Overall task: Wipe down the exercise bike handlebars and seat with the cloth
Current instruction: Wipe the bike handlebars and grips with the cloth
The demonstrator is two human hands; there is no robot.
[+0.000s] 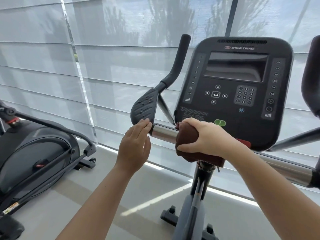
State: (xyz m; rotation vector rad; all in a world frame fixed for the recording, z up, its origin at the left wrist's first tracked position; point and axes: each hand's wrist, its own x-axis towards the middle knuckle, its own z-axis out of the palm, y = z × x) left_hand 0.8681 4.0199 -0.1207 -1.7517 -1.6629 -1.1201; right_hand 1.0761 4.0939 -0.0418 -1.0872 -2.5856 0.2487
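Note:
A dark brown cloth (186,138) is wrapped around the chrome handlebar bar (162,133) just below the bike's black console (235,90). My right hand (205,137) grips the cloth and the bar through it. To the left, my left hand (136,144) is flat with fingers together, its fingertips touching the lower edge of the black elbow pad (145,107), which has water drops on it. The left black grip (178,61) rises above the pad. The right handlebar (287,168) runs off to the right edge. The seat is out of view.
Another grey exercise machine (34,156) stands on the floor at the left. The bike's post and base (195,201) are below my hands. Sheer window blinds (112,66) fill the background close behind the bike.

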